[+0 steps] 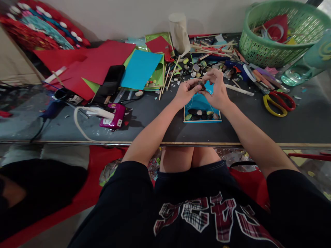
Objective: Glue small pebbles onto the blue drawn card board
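Above a small blue picture panel (199, 103), my left hand (185, 92) pinches a small dark brown lump (200, 86) that looks like a pebble. The fingers of my right hand (217, 90) curl round the lump's other side, thumb and fingertips touching it. Thin wooden sticks edge the panel, and a thin pale line curves across its blue face. Along the panel's lower edge lies a row of black, green and whitish pebbles (203, 114). Both hands hide the panel's upper part.
Loose pebbles (196, 68) and wooden sticks (214, 50) lie behind my hands. Scissors (278, 103), a green basket (271, 51) and a glass bottle (292, 74) stand or lie right. Left are a purple power adapter (116, 115), phone (112, 80), blue paper (141, 70) and red paper (103, 57).
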The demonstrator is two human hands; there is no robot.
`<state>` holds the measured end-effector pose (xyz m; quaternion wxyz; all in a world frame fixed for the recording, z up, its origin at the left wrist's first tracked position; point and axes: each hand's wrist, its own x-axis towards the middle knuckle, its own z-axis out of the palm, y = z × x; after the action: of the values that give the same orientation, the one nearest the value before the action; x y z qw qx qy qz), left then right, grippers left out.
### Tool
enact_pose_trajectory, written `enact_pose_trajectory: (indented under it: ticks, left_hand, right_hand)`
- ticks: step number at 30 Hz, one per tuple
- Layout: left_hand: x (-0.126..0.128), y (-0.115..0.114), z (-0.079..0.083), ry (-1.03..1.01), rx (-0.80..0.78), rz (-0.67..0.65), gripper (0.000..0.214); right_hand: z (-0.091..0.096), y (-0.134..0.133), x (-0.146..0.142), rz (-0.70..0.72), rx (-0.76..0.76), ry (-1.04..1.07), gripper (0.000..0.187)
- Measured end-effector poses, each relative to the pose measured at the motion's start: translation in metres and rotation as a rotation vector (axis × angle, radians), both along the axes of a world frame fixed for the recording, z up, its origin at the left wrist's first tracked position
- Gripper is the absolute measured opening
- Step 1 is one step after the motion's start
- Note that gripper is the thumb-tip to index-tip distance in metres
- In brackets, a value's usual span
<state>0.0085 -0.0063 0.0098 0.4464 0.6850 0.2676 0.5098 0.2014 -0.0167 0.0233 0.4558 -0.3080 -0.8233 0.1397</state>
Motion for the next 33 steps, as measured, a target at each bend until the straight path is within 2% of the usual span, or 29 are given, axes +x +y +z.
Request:
enact_pose_trajectory:
  ticks: [5, 9, 13, 20, 25, 33]
  left_hand:
    - [-0.0009, -0.0002, 0.0014, 0.004, -0.029, -0.002, 0.072]
    - [-0.0013, -0.0004, 0.0029, 0.017, -0.03, -0.012, 0.071]
    - [-0.0008, -0.0003, 0.0035, 0.021, -0.025, -0.004, 0.072]
    - [0.0009, -0.0005, 0.0028, -0.007, -0.037, -0.023, 0.069]
    - [0.0023, -0.0003, 0.0017, 0.011, -0.045, 0.002, 0.073]
    - [0.0026, 0.0015, -0.0019, -0.017, -0.02, -0.035, 0.069]
  right_hand:
    - [-0.0039, 0.0029, 0.0003, -0.025, -0.002, 0.005, 0.079]
    - [-0.0053, 0.0039, -0.0003, 0.006, -0.021, -0.001, 0.076]
    - [-0.0025, 0.0018, -0.0005, -0.031, -0.029, 0.009, 0.077]
    - [0.0011, -0.0011, 0.0001, -0.016, -0.037, -0.009, 0.074]
    - [-0.0031, 0.001, 0.0004, -0.037, 0.002, 0.004, 0.076]
    - [-0.0065, 0.0045, 0.0035, -0.001, 0.039, -0.03, 0.076]
